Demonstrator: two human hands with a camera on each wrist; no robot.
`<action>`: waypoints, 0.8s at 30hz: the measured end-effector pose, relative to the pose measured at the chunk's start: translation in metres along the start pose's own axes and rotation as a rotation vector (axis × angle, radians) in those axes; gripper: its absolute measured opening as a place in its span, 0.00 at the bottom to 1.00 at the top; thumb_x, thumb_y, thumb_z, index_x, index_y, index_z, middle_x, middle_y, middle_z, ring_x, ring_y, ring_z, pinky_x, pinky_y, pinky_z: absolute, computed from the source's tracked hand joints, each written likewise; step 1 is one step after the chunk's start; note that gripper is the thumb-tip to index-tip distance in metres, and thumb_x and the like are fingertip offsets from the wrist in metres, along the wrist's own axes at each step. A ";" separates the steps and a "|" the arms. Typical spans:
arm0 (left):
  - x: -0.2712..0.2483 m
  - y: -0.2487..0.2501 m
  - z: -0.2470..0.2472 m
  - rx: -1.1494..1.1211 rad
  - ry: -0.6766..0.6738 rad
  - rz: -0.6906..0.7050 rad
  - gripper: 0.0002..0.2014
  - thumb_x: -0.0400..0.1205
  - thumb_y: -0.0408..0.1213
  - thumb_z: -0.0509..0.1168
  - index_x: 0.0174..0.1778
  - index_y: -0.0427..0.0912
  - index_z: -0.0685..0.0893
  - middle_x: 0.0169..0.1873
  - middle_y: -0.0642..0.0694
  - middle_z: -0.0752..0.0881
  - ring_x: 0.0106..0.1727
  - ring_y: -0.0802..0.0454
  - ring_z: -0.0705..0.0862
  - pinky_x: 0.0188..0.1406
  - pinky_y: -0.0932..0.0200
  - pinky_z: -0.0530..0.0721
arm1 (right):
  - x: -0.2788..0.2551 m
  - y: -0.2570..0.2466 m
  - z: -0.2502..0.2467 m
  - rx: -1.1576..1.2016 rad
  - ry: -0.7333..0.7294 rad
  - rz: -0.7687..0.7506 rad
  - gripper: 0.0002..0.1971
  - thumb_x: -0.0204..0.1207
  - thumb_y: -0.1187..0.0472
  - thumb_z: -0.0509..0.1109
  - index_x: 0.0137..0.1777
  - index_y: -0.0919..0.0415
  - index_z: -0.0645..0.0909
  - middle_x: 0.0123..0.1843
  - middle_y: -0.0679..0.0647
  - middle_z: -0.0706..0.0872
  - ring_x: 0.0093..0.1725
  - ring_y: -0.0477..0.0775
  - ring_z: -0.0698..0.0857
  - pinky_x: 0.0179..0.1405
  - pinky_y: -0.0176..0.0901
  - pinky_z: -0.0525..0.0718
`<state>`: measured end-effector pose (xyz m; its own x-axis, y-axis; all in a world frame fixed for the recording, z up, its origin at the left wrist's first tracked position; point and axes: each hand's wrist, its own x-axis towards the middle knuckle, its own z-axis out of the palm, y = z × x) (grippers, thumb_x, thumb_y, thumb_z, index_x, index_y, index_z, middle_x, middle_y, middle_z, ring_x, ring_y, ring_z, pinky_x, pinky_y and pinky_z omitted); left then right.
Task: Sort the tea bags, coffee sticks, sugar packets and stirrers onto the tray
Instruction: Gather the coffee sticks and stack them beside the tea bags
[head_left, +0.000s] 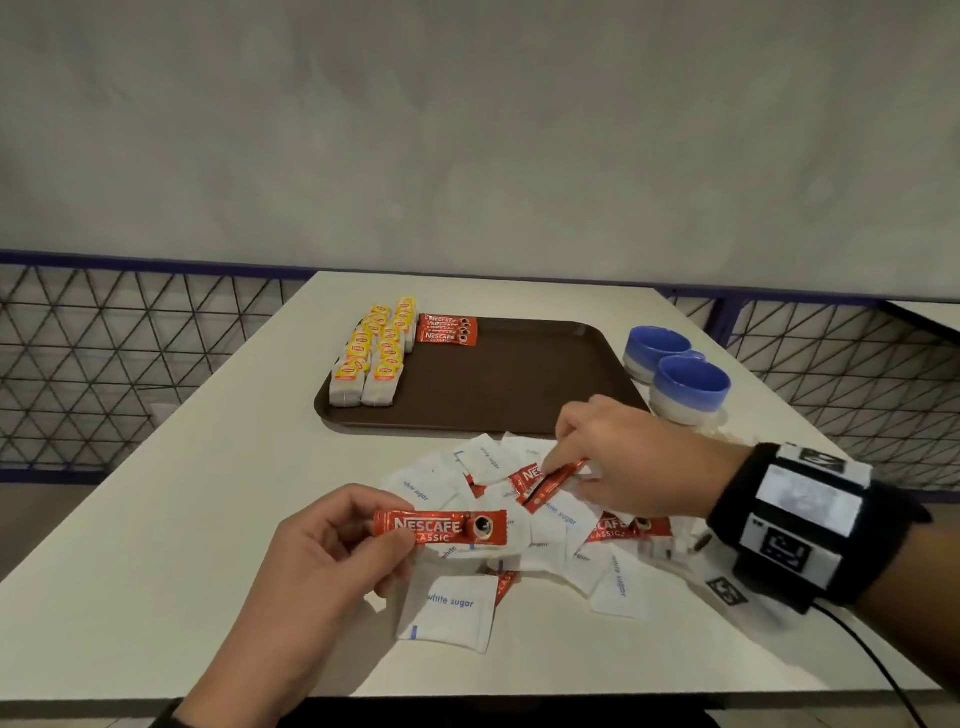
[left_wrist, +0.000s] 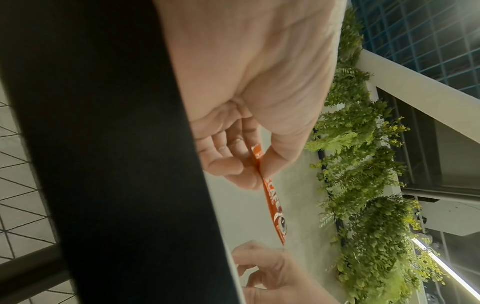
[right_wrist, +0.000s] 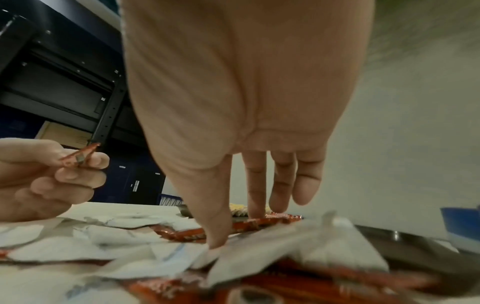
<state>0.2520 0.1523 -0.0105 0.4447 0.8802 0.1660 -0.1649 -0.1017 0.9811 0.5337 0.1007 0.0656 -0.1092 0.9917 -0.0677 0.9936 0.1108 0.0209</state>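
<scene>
Coffee stick pinched in left hand; right hand pinches another.

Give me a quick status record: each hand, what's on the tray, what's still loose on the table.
left hand: pinches one red coffee stick by its end, held above the table
right hand: thumb and fingers on a second coffee stick in the loose pile
tray: tea bags in rows at its left end, a few placed coffee sticks beside them; no sugar seen on it
loose pile: white sugar packets mixed with more coffee sticks
cups: two blue ones, right of the tray
stirrers: cannot tell
</scene>
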 end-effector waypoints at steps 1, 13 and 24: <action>0.000 0.000 0.000 0.004 0.000 0.001 0.12 0.78 0.15 0.68 0.39 0.35 0.90 0.28 0.34 0.85 0.26 0.50 0.80 0.26 0.64 0.79 | 0.002 0.002 0.002 0.011 -0.016 -0.001 0.14 0.84 0.49 0.71 0.68 0.39 0.86 0.56 0.41 0.78 0.55 0.45 0.75 0.55 0.39 0.80; 0.000 0.001 0.001 -0.039 0.025 0.011 0.08 0.79 0.22 0.70 0.37 0.35 0.91 0.24 0.44 0.84 0.27 0.51 0.79 0.28 0.64 0.80 | 0.006 0.004 -0.005 0.098 0.150 0.035 0.08 0.87 0.51 0.66 0.60 0.44 0.86 0.52 0.39 0.84 0.53 0.41 0.80 0.57 0.34 0.81; -0.003 0.003 0.001 -0.033 -0.004 0.016 0.07 0.74 0.35 0.74 0.44 0.36 0.94 0.31 0.43 0.89 0.31 0.54 0.81 0.33 0.63 0.81 | 0.000 -0.035 -0.033 0.770 0.133 0.058 0.10 0.81 0.59 0.75 0.59 0.46 0.88 0.46 0.47 0.94 0.47 0.48 0.93 0.51 0.42 0.92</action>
<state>0.2504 0.1489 -0.0076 0.4450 0.8768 0.1822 -0.2011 -0.1004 0.9744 0.4979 0.0995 0.0982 -0.0105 0.9994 0.0334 0.7326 0.0304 -0.6800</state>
